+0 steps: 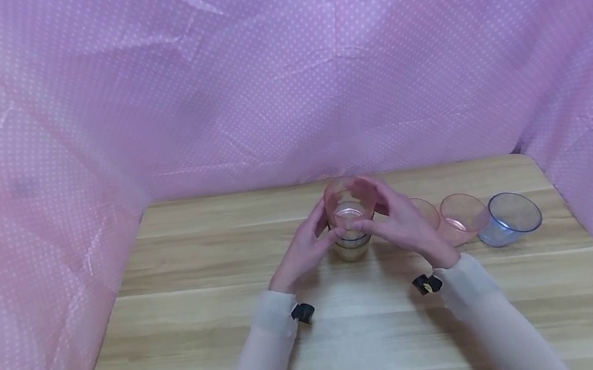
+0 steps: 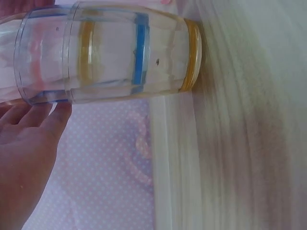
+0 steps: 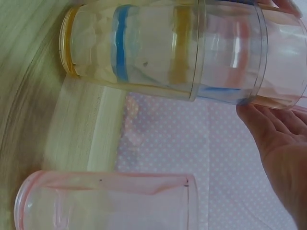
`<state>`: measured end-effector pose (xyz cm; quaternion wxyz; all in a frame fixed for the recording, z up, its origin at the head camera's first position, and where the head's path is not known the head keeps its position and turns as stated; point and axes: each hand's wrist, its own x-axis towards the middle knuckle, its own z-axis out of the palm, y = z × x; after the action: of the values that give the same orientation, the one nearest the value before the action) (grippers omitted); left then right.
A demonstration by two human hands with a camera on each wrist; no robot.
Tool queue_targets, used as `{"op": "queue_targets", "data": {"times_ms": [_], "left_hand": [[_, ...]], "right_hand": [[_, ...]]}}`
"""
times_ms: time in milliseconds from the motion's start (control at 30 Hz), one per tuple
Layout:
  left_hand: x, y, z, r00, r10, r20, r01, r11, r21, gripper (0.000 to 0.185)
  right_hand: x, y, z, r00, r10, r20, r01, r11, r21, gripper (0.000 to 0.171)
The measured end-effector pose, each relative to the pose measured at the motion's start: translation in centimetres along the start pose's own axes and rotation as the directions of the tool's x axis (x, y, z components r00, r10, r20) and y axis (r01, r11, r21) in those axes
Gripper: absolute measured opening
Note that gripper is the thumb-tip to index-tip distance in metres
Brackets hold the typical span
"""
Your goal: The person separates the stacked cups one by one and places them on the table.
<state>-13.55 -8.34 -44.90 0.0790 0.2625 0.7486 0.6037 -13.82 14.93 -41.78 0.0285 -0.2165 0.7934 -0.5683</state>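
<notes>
A stack of nested clear plastic cups (image 1: pixel 353 251) stands upright on the wooden table. Its outermost, lowest cup is tinted yellow, and a blue base band, a second yellow one and a pink one show through the walls in the right wrist view. At the top, a pink-tinted cup (image 1: pixel 346 187) rises out of the others. My left hand (image 1: pixel 307 246) grips the upper part of the stack from the left, and my right hand (image 1: pixel 403 225) from the right. Both thumbs lie across the near side; the other fingers reach round the sides, partly hidden behind the cups.
To the right, two pink cups and a blue cup (image 1: pixel 515 216) stand upright in a row. The nearer pink cup (image 3: pixel 110 201) is close beside the stack, partly hidden by my right hand in the head view. Pink dotted cloth (image 1: pixel 278 82) hangs round the table's back and sides.
</notes>
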Motion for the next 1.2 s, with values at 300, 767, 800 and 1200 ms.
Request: {"op": "queue_targets", "data": {"times_ms": [300,767,800,1200], "left_hand": [[0.05,0.15,-0.57,0.998,-0.069,0.007,0.069,0.997,0.022,0.079],[0.03,-0.08,-0.52,1.000,-0.015,-0.003,0.016,0.994,0.111,0.077],[0.04,-0.10,-0.46,1.000,-0.016,-0.003,0.017,0.994,0.108,0.076],[0.26,-0.15,-0.39,0.999,-0.032,0.008,0.031,0.993,0.117,0.075]], "right_hand": [[-0.01,-0.26,0.28,1.000,-0.006,-0.007,0.006,1.000,-0.012,0.081],[-0.13,0.21,0.41,0.999,-0.049,0.001,0.049,0.999,-0.005,0.082],[-0.15,0.25,0.37,0.999,-0.048,-0.001,0.048,0.999,-0.006,0.082],[-0.26,0.44,0.23,0.994,-0.110,-0.011,0.110,0.994,-0.027,0.083]]}}
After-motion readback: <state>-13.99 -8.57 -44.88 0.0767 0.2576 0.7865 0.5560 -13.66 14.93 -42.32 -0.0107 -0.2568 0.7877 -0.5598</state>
